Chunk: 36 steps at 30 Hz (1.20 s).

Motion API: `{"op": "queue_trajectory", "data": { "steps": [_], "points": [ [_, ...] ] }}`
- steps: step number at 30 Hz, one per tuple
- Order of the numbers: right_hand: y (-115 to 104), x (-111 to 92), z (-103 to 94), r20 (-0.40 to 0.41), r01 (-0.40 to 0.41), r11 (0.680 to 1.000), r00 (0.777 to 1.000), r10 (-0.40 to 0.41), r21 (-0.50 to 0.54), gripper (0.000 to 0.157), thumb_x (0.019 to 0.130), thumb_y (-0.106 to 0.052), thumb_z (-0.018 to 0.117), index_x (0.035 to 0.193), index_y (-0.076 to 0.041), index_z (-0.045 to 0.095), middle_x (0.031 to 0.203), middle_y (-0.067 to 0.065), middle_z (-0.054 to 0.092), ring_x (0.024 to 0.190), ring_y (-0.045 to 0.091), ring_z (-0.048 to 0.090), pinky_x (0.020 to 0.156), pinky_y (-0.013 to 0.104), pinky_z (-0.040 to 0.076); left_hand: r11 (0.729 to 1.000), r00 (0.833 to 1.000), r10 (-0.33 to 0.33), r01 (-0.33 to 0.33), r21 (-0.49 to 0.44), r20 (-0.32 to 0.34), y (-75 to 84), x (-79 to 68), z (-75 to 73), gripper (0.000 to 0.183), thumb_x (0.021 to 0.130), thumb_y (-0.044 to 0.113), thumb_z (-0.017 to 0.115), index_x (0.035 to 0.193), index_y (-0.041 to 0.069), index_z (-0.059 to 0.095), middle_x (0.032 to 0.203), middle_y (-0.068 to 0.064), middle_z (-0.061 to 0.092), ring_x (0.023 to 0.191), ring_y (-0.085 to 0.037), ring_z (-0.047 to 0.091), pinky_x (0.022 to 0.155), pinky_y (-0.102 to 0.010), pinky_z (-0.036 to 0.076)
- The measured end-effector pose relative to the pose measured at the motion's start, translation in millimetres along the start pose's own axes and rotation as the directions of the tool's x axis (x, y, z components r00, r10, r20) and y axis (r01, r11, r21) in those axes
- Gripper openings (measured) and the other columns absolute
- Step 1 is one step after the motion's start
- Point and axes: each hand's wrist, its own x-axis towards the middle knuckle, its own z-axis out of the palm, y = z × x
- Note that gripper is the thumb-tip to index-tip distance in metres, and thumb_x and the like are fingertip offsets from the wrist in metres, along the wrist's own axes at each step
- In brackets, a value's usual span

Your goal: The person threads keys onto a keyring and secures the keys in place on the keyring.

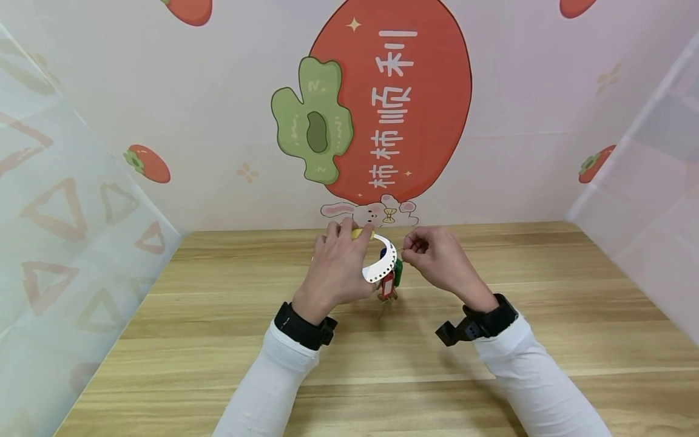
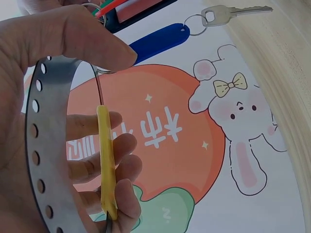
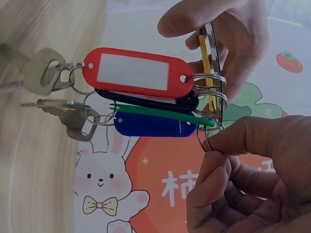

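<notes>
My left hand [image 1: 338, 264] grips a curved white band with a row of holes [image 1: 384, 261], its fingers around the yellow handle [image 2: 106, 160]. From the band's edge hang a red key tag [image 3: 133, 73], a black tag [image 3: 146, 99], a green tag [image 3: 160, 114] and a blue tag [image 3: 150, 128]. Metal keys [image 3: 44, 73] dangle from their far ends. At the band, my right hand [image 1: 439, 261] pinches a split ring [image 3: 200, 141] by the green and blue tags between thumb and forefinger. The right wrist view leaves open which tag this ring carries; I cannot tell.
Below the hands lies a wood-grain table [image 1: 404, 388]. Behind it rises a printed backdrop [image 1: 519, 152] with a large red fruit and a rabbit. A pale patterned sheet [image 1: 82, 255] borders the left side, another [image 1: 650, 243] the right.
</notes>
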Motion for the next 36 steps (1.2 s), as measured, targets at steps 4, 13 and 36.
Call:
{"op": "queue_trajectory", "data": {
  "steps": [4, 13, 36],
  "points": [
    [0.9, 0.2, 0.6, -0.002, 0.01, 1.0, 1.0, -0.01, -0.01, 0.009, 0.088, 0.002, 0.068, 0.083, -0.005, 0.067, 0.075, 0.004, 0.063, 0.067, 0.017, 0.056, 0.06, 0.027, 0.046, 1.0, 1.0, 0.004, -0.004, 0.012, -0.003, -0.5, 0.5, 0.8, 0.095, 0.066, 0.041, 0.091, 0.148, 0.013, 0.052, 0.132, -0.019, 0.051, 0.113, -0.037, 0.046, 0.087, -0.052, 0.046],
    [1.1, 0.1, 1.6, -0.006, -0.001, 1.0, 1.0, 0.001, -0.013, 0.009, 0.087, 0.002, 0.069, 0.082, -0.005, 0.068, 0.074, 0.004, 0.063, 0.067, 0.018, 0.057, 0.061, 0.028, 0.047, 1.0, 1.0, 0.015, -0.015, 0.027, 0.008, -0.7, 0.6, 1.1, 0.096, 0.066, 0.041, 0.09, 0.149, 0.014, 0.05, 0.133, -0.019, 0.05, 0.116, -0.038, 0.046, 0.089, -0.054, 0.046],
    [0.2, 0.1, 2.1, -0.01, -0.009, 1.0, 1.0, 0.01, 0.004, 0.007, 0.087, 0.0, 0.07, 0.082, -0.005, 0.069, 0.075, 0.003, 0.065, 0.068, 0.017, 0.058, 0.061, 0.028, 0.047, 0.999, 1.0, 0.015, -0.015, 0.031, -0.018, -0.5, 0.2, 2.0, 0.094, 0.067, 0.041, 0.09, 0.148, 0.013, 0.052, 0.134, -0.018, 0.051, 0.117, -0.038, 0.047, 0.086, -0.053, 0.047]
  ]
}}
